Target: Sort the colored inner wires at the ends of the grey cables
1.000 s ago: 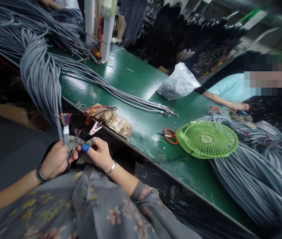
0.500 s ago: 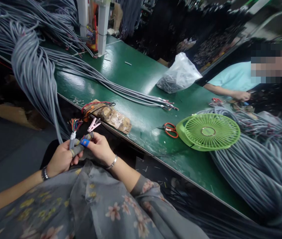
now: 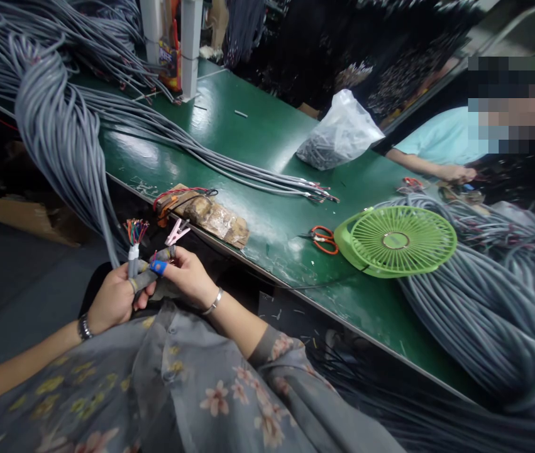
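Note:
My left hand [image 3: 115, 301] is closed round a grey cable end [image 3: 131, 259] whose coloured inner wires [image 3: 136, 230] fan out above a white sleeve. My right hand [image 3: 188, 277] pinches the same cable just to the right, its fingertips wrapped in grey and blue tape [image 3: 158, 266]. Both hands sit in front of the table edge, over my lap. The cable belongs to a thick grey bundle [image 3: 62, 141] hanging off the green table [image 3: 258, 145] at the left. A pink clip [image 3: 177, 231] sticks up just beyond my right hand.
On the table lie a taped brown block with red wires [image 3: 205, 215], orange scissors [image 3: 322, 239], a green fan [image 3: 402, 239], a plastic bag [image 3: 340, 135] and a row of stripped cables [image 3: 248, 176]. A large grey coil [image 3: 488, 327] fills the right. Another person's hand [image 3: 456, 173] works at the far right.
My hands have stayed together on the cable end, shifting slightly. The view has tilted a little, so the table sits higher in the picture.

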`<act>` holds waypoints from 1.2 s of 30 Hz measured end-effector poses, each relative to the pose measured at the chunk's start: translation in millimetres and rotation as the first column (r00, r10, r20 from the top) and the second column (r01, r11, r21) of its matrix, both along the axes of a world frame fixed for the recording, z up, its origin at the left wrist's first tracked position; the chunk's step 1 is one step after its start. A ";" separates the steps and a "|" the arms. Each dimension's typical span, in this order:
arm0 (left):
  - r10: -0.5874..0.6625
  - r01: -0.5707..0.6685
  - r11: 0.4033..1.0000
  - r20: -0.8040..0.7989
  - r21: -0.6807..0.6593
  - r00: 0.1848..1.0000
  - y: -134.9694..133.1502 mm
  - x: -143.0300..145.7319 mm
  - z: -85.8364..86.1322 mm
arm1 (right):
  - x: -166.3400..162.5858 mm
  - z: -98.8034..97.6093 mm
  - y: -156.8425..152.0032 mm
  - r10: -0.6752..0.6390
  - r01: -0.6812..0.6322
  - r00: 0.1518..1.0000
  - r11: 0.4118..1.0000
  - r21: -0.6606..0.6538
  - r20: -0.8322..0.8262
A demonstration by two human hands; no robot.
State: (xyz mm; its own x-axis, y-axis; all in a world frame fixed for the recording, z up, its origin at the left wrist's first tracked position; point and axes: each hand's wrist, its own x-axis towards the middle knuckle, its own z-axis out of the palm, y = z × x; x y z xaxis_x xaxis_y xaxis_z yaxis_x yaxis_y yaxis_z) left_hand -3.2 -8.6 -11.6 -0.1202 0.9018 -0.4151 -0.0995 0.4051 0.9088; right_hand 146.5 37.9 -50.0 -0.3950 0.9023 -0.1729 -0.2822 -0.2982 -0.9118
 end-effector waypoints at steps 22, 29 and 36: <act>-0.006 0.007 1.000 -0.038 0.011 0.999 4.2 1.7 6.9 | 2.6 12.4 5.8 0.047 -0.057 0.997 0.983 -0.175 -0.064; 0.022 -0.021 0.998 -0.022 0.052 1.000 3.5 2.1 5.8 | -7.6 1.3 -0.2 -0.087 0.090 0.996 0.986 -0.137 0.025; 0.076 -0.077 0.996 0.035 0.033 0.996 4.1 0.0 5.7 | -6.0 -2.3 0.0 -0.167 0.166 0.986 0.972 -0.166 0.005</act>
